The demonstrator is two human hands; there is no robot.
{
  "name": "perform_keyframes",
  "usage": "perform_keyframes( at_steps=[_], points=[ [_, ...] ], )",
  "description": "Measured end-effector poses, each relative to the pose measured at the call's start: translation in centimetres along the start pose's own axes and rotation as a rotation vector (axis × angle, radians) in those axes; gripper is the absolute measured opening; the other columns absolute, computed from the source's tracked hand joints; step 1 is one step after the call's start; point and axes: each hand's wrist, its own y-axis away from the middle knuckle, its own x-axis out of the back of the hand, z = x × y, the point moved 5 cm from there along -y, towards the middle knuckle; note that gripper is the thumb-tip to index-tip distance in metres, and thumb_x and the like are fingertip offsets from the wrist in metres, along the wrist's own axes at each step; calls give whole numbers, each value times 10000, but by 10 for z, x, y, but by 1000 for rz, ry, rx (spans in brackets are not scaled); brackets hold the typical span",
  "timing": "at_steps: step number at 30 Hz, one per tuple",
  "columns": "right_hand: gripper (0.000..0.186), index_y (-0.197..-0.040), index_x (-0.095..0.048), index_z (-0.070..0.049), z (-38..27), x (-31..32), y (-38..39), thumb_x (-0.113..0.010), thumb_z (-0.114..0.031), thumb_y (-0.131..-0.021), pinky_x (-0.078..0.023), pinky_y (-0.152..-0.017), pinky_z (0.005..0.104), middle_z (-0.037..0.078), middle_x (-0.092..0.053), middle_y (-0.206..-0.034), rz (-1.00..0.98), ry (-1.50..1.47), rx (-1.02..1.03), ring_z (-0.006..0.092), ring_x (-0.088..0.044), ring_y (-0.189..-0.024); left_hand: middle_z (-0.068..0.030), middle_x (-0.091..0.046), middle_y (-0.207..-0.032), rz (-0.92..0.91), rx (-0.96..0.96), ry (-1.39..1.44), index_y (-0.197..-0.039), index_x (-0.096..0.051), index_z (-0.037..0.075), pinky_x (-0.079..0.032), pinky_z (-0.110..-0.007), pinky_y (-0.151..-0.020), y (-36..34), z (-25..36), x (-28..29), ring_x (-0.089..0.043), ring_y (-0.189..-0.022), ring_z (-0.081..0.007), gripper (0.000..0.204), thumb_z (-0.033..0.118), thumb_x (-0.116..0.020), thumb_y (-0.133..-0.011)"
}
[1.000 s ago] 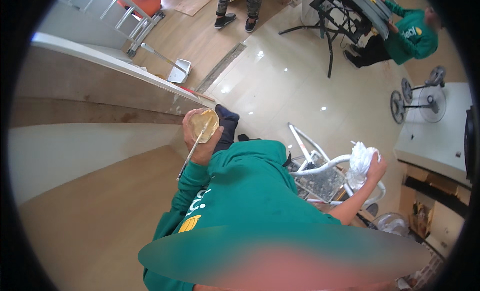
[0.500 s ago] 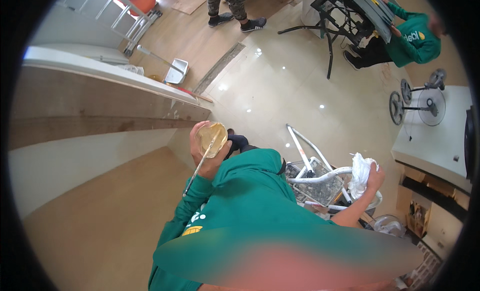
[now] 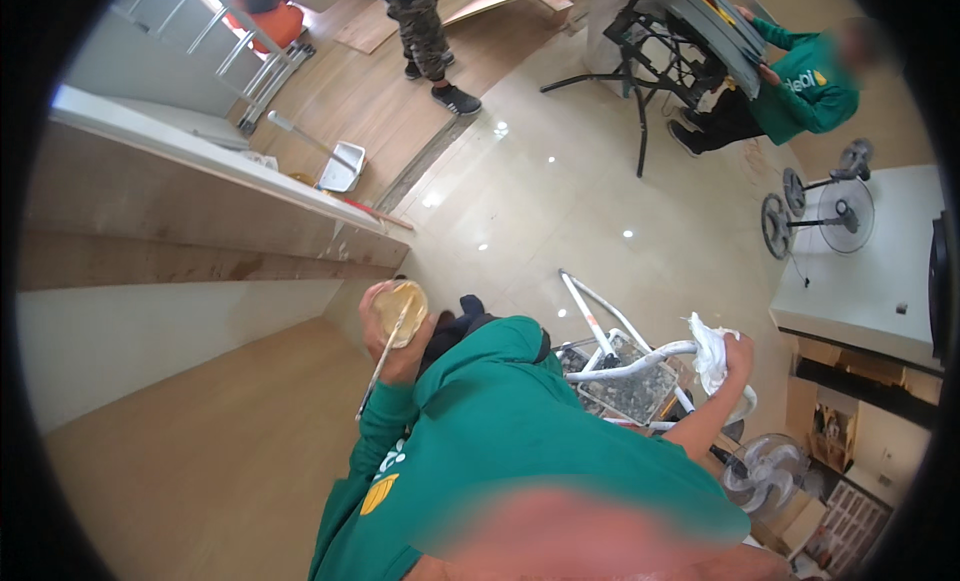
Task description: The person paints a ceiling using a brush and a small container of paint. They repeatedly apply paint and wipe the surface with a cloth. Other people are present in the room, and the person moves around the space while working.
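Observation:
My left hand (image 3: 410, 353) grips a clear cup (image 3: 390, 303) of yellowish-tan material, with a long, paint-spotted stick (image 3: 382, 361) lying across its top. My right hand (image 3: 738, 359) is closed on a crumpled white cloth (image 3: 708, 343) at the curved top rail of a white step ladder (image 3: 640, 381) with speckled, paint-stained steps. Whether those fingers also grip the rail is hidden by the cloth. My green sleeve and sweatshirt fill the lower middle, with my dark-clad legs partly showing beyond.
A wood-faced partition edge (image 3: 220, 261) runs along the left. Beyond are an aluminium ladder (image 3: 240, 66), a white tray (image 3: 342, 169) with a pole, and a person (image 3: 425, 36) in camouflage trousers. A co-worker (image 3: 800, 91) handles a black-legged stand (image 3: 650, 81); fans (image 3: 845, 216) stand at right.
My left hand with the cup sits lower in the picture. The camouflage-trousered person has stepped left and nearer. The right hand stays at the ladder rail with the cloth; the view has shifted slightly.

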Motion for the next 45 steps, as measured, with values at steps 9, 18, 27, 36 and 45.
perform_keyframes(
  at_steps=[9,18,27,36,45],
  points=[
    [452,-1069,-735,68,28,-19,-28,-622,-331,-891,-535,-900,507,325,-723,-1026,36,3,-40,478,-702,-974,-144,-549,-1337,6,94,4,-1428,-422,11,-488,-392,-1068,9,-7,6,-574,-1254,-261,829,-14,-858,-724],
    [671,-1234,-688,59,33,-21,-24,-596,-537,-939,-452,-1074,518,334,-657,-1255,50,3,-103,489,-585,-1247,-142,-544,-1350,16,47,-26,-1426,-438,22,-490,-402,-1064,6,-7,6,-580,-1243,-270,821,-1,-854,-719],
    [891,-1213,-688,99,22,0,-28,-482,-722,-935,-491,-1031,527,339,-676,-1219,255,38,-104,471,-623,-1222,-147,-549,-1380,75,48,17,-1440,-438,25,-492,-412,-1071,13,-20,40,-570,-1272,-274,847,29,-885,-720],
    [914,-1120,-734,70,-40,-9,40,-469,-778,-905,-567,-886,514,287,-731,-1096,511,-56,-31,421,-715,-1059,-110,-562,-1298,171,126,29,-1388,-468,51,-490,-386,-1043,27,-29,106,-574,-1205,-235,759,-20,-846,-733],
    [638,-1117,-719,87,-65,-23,64,-548,-515,-995,-517,-888,561,315,-724,-1044,959,-146,35,514,-677,-966,-112,-543,-1315,146,99,82,-1421,-444,39,-491,-383,-1045,66,-49,182,-579,-1213,-239,792,-24,-852,-746]
  ],
)
